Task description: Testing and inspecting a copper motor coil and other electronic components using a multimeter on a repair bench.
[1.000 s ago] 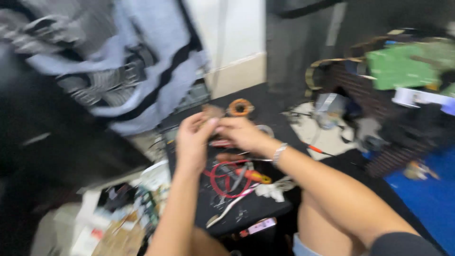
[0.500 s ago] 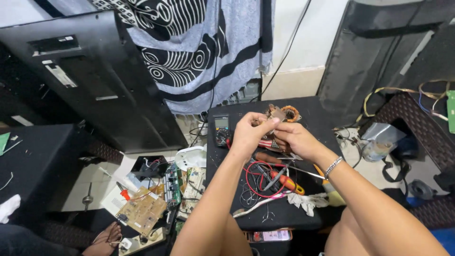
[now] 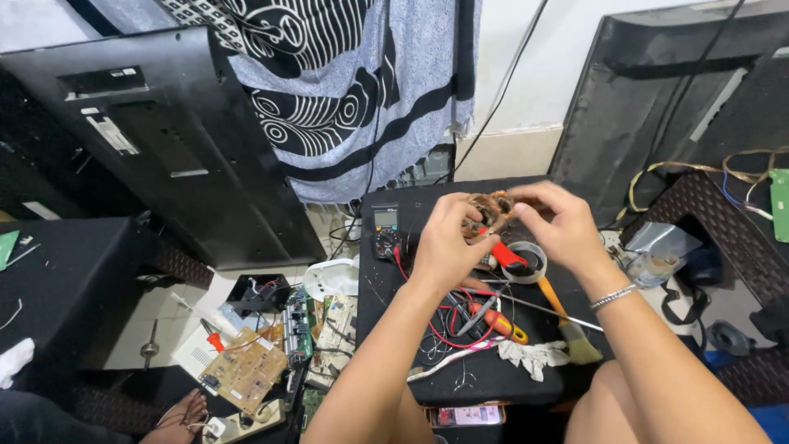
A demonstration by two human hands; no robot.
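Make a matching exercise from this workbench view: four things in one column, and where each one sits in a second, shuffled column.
Things:
1. copper coil
2. multimeter
3. brown circuit board
4. tape roll

Places:
A. on the floor left of the black table
B. on the table under the right hand
C. held up between the left hand and the right hand
D. at the table's far left corner

Pairs: 1-C, 2-D, 3-A, 4-B

black table (image 3: 386, 316), multimeter (image 3: 385, 231), tape roll (image 3: 526, 262), screwdriver (image 3: 499, 321)
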